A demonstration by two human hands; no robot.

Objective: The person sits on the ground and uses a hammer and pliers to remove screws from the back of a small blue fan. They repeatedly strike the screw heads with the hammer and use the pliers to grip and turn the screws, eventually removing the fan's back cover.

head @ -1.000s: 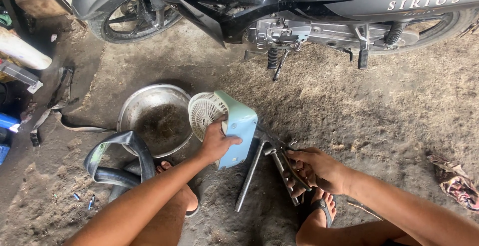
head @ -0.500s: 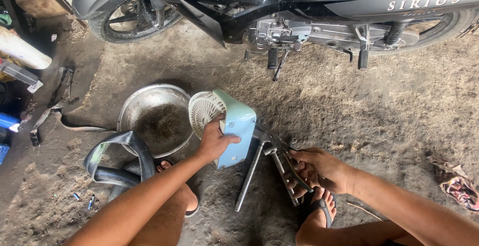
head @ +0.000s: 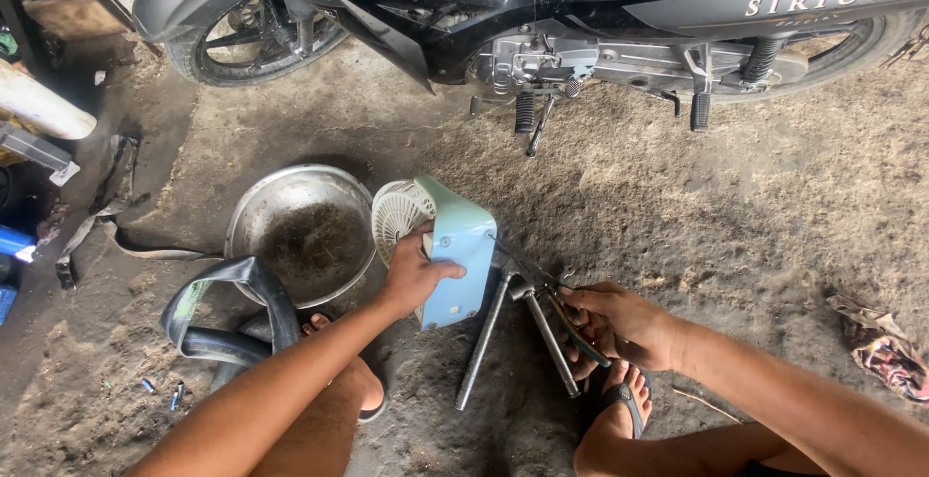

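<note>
Head view: oily dirt floor (head: 677, 206) beneath parked motorbike (head: 581, 13), workshop clutter alongside.

Soft, even daylight, brighter at far right; deep shade far left; sharp focus, slight bending at edges.

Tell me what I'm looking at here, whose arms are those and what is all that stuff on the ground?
The picture comes from a camera worn on a person's head, looking down, so the two arms are that person's own. They sit on a dirt floor beside a parked motorbike. The left hand grips a small pale-blue fan with a round white grille. The right hand holds pliers with dark green handles, pointing towards the fan. Two metal rods lie on the ground between the hands. Near the left arm sit a dirty metal bowl and a black rubber inner tube. The feet wear sandals.
</note>
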